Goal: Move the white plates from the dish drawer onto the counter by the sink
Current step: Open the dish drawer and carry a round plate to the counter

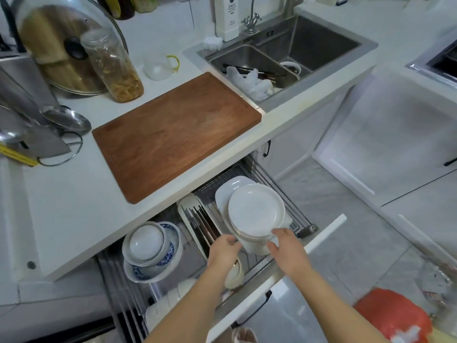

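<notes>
A stack of round white plates point(254, 210) rests in the pulled-out dish drawer point(324, 235), on top of larger white dishes point(231, 186). My left hand point(223, 253) curls at the stack's near left edge, fingers touching the rim. My right hand point(288, 248) reaches to the stack's near right edge, fingertips on the rim. The plates still sit on the rack; neither hand has closed around them. The white counter point(74, 199) runs above the drawer to the steel sink point(284, 58).
A wooden cutting board point(173, 134) covers the counter beside the sink. A jar point(113, 68), a glass lid and metal utensils crowd the counter's left. Blue-patterned bowls point(150, 248) and a cutlery tray point(197, 221) fill the drawer's left. A red bag point(395, 315) lies on the floor.
</notes>
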Demonstrator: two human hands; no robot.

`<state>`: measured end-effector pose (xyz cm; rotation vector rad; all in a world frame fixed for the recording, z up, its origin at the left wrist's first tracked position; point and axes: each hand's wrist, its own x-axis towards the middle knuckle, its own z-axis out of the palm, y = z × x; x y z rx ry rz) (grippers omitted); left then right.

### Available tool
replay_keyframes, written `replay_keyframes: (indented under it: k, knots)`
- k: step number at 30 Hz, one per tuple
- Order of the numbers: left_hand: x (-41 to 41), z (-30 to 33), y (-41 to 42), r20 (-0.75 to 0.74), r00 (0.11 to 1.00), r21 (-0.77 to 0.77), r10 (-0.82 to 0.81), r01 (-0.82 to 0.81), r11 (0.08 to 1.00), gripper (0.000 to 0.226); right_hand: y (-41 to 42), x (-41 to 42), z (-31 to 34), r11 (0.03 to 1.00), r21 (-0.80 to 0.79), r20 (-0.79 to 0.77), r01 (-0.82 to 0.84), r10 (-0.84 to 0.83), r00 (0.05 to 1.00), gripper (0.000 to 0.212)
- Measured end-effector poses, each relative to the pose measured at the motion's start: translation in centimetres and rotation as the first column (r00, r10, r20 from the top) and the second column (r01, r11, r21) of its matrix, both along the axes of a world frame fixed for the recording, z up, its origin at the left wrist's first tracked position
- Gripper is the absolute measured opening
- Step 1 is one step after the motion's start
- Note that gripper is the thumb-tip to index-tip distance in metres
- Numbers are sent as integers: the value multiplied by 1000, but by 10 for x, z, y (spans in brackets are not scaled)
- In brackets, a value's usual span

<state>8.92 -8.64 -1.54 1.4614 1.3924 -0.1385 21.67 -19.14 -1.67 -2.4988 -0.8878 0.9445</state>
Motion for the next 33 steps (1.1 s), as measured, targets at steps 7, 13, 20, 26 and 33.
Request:
replay_keyframes:
  k: [7,13,20,26,33]
  knots:
    - [40,-43,63,-98,987,71,-130,137,988,36,49,41,-44,924,-104,-114,368,-379,919,42]
    - [61,-72,85,-98,977,66,-191,198,978,39,59,53,-77,860,-97,-114,500,-509,853,41]
    - [63,-92,87,-115,975,41,-191,196,980,53,58,59,-92,788,-43,-142,614,-613,777,38]
    - [59,-103,83,-87,989,25,-116,119,993,61,59,55,-98,763,-25,-136,646,-643,754,39]
    - [56,-84,79,28,1000,-9,8,-8,1000,64,58,55,-81,733,38,-152,679,-667,729,45]
